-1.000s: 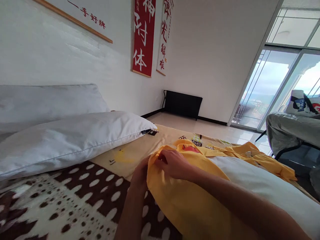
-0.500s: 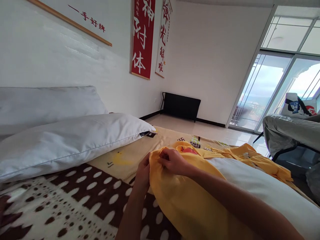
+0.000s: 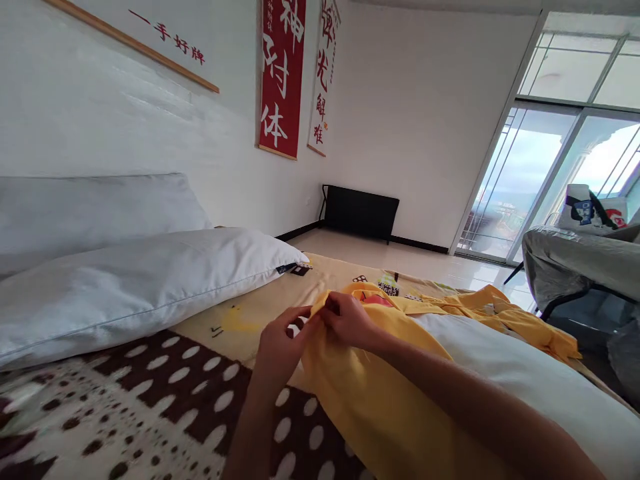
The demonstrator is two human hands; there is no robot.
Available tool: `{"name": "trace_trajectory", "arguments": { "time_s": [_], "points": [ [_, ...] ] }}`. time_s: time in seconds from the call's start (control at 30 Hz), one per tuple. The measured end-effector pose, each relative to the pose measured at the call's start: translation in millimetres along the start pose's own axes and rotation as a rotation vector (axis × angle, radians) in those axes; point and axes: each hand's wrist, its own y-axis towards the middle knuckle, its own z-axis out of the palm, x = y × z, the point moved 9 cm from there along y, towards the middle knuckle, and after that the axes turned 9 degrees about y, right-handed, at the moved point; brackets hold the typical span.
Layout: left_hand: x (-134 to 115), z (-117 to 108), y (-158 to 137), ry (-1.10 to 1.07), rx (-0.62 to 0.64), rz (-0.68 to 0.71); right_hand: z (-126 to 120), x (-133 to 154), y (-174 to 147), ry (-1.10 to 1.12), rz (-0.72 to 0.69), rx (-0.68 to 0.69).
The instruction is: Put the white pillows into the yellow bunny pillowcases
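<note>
The left hand (image 3: 280, 350) has turned further into view, so that on the patterned blanket (image 3: 200, 383), against a white pillow (image 3: 525, 363), the yellow cloth (image 3: 380, 407) now has its edge narrowly pinched by both that hand and the right hand (image 3: 353, 323), close together.

The red banner (image 3: 281, 80) shows 神附体 in 3 large white characters; the wide hanging (image 3: 165, 27) shows 一手好牌; the narrow scroll (image 3: 321, 83) shows 光解难. Lettering on the blanket (image 3: 200, 377) is illegible.
</note>
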Motion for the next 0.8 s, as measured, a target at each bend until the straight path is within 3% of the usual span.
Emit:
{"name": "trace_trajectory", "arguments": {
  "time_s": [0.1,0.23,0.4,0.5,0.7,0.8],
  "points": [
    [-0.6,-8.6,-2.4,0.114,-0.192,-0.038,4.5,2.4,-1.1,-0.051,-0.066,0.029],
    [0.7,-4.7,-2.0,0.204,-0.169,-0.058,12.9,6.1,-3.1,-0.175,-0.164,0.094],
    [2.3,-15.3,0.2,0.296,-0.235,-0.037,20.9,5.9,-1.7,-0.237,-0.236,0.211],
    [14.6,-12.3,5.5,0.238,-0.150,-0.081,16.5,2.0,6.0,-0.275,-0.240,0.236],
    [27.6,-1.9,6.8,0.098,0.016,-0.117,-2.3,-12.0,34.8,-0.469,-0.179,0.146],
    [25.2,4.1,2.2,0.000,0.084,-0.119,11.7,-13.9,44.2,-0.544,-0.210,0.308]
  ]
}}
